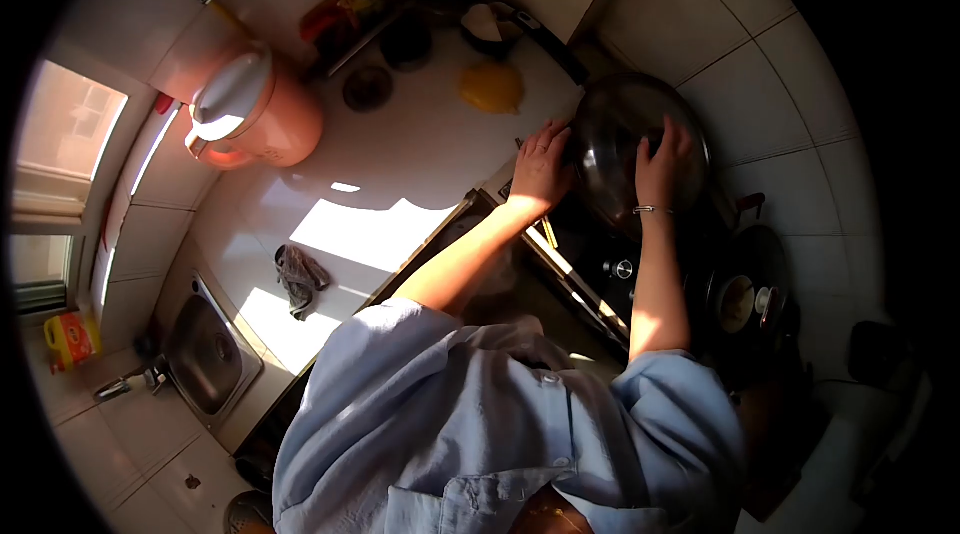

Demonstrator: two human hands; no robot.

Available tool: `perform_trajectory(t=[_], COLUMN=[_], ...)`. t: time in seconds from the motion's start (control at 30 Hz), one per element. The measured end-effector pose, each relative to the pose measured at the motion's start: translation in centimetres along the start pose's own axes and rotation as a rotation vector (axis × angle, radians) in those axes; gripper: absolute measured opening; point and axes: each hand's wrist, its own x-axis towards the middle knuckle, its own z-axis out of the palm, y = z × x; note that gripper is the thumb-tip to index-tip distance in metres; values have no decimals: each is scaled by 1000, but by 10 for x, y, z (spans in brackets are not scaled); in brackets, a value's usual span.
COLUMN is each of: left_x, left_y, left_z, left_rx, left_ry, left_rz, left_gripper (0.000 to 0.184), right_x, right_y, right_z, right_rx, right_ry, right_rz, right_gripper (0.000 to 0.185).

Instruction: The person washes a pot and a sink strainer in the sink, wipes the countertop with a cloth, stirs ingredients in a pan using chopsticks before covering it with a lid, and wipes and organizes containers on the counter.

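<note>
A large, shiny dark domed pan lid (pixel 608 149) sits over the stove on the right side of the head view. My right hand (pixel 664 169) is on top of it, fingers curled around its dark knob. At the lid's left rim is my left hand (pixel 541 169), its fingers bent against the edge; what they grip there is hidden. Below the lid, a silver stove knob (pixel 620 269) shows on the dark stove front. The pan under the lid is mostly out of sight.
A yellow lemon-shaped thing (pixel 491 88), a dark-handled pan (pixel 545 39) and a pink lidded bucket (pixel 262 114) stand on the white counter (pixel 400 159). A dark cloth (pixel 300 279) lies near the sink (pixel 212 349). Right of the stove is a bowl (pixel 737 302).
</note>
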Motion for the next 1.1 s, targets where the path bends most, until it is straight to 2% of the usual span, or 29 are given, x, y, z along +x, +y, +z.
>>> perform_trajectory(t=[0.07,0.13,0.17,0.2,0.27,0.3,0.4,0.5,0.53,0.6,0.63,0.73,0.83,0.93,1.03,1.1], left_x=[8,24,29,35,49,55,82,103,111,109,106,96,69,26,-17,-40], left_y=[-34,-70,-106,-133,-169,-179,-198,-235,-240,-260,-267,-249,-248,-235,-224,-215], left_z=[-12,-28,-22,-22,-30,-35,-49,-27,-23,0,11,-10,-26,-60,-83,-93], left_rx=[-139,-313,-237,-217,-177,-209,-299,-126,-77,159,272,514,394,418,421,429], left_ry=[81,89,157,157,160,140,35,-110,-175,-144,-132,-135,-175,-208,-185,-197], left_rz=[-100,-275,-192,-226,-294,-417,-553,-395,-341,-256,-213,-70,-172,-184,-221,-321], left_gripper=[59,60,58,57,56,55,55,56,57,59,61,60,69,74,78,79], right_x=[3,-6,-15,-20,-4,6,31,52,54,51,64,49,39,2,-25,-45], right_y=[-59,-114,-130,-139,-152,-156,-138,-115,-102,-79,-90,-113,-163,-166,-188,-198], right_z=[1,35,69,106,153,175,268,345,374,412,375,355,306,314,276,262], right_rx=[380,788,722,655,661,663,420,389,436,519,534,422,337,252,258,252], right_ry=[-93,-388,-340,-291,-389,-437,-299,-314,-272,-194,-334,-397,-520,-434,-459,-457], right_rz=[16,146,59,-29,204,322,350,434,398,332,218,389,424,387,352,309], right_gripper=[42,37,37,38,44,48,59,70,67,62,49,41,38,36,35,34])
